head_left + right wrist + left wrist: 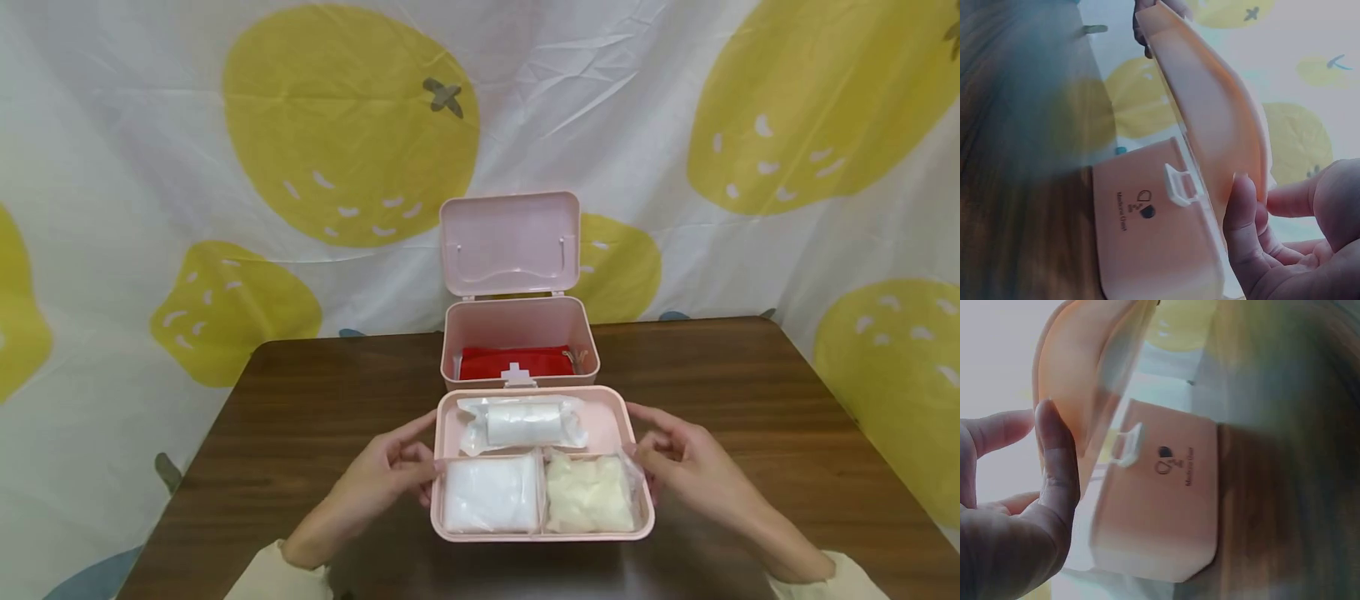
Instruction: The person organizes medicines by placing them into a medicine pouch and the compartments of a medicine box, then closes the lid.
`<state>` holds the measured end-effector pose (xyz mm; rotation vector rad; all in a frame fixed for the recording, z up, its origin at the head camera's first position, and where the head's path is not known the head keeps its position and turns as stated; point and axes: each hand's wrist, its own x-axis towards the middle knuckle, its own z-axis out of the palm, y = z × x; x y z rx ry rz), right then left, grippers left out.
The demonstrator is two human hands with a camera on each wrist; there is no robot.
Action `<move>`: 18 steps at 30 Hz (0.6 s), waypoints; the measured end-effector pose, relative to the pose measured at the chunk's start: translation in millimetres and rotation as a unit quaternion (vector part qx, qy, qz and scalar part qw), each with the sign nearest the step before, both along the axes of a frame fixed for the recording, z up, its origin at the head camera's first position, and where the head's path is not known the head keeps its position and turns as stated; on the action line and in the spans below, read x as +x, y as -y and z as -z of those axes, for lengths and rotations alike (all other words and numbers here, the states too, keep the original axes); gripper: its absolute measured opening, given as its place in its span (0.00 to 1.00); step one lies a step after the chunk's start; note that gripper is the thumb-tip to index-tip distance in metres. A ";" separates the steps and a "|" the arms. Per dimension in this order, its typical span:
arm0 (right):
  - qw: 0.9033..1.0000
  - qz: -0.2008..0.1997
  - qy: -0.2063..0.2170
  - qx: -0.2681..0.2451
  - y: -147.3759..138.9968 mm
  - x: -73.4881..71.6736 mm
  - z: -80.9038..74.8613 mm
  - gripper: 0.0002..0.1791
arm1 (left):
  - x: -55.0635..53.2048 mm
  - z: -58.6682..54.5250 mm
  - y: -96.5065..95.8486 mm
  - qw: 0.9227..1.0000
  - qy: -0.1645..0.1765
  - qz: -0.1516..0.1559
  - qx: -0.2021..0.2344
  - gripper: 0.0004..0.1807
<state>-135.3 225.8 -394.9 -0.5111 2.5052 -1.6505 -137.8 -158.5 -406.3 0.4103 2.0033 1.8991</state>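
Between them, my two hands hold a pink compartment tray [611,417] up in front of a pink medicine box [517,333]. My left hand [386,471] grips the tray's left side, its thumb at the rim in the left wrist view. On the right side, my right hand [682,467] pinches the other edge. In the tray's back section lies a wrapped white roll [523,422]. A clear packet of white pads [491,493] fills the front left section, and a bagged cream-coloured packet [590,493] the front right one.
The box stands on the dark wooden table [337,400] with its lid [512,242] raised at the back. Inside it is a red pouch [487,363]. A white latch [1180,185] sits on its front. Behind hangs a lemon-print cloth [585,125].
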 end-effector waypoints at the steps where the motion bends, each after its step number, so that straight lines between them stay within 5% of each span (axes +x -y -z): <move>1: 1.000 0.000 -0.007 0.004 0.2 -0.7 -1.9 0.30 | -0.5 -2.4 1.0 1.000 0.002 0.004 0.003 0.40; 9: 0.999 0.014 -0.044 0.029 3.1 -12.7 -18.2 0.30 | -10.9 -22.4 4.5 1.000 -0.014 0.007 -0.002 0.40; 18: 0.998 0.045 -0.042 0.031 7.8 -43.2 -35.9 0.30 | -40.5 -39.6 2.4 0.998 -0.032 -0.048 -0.028 0.33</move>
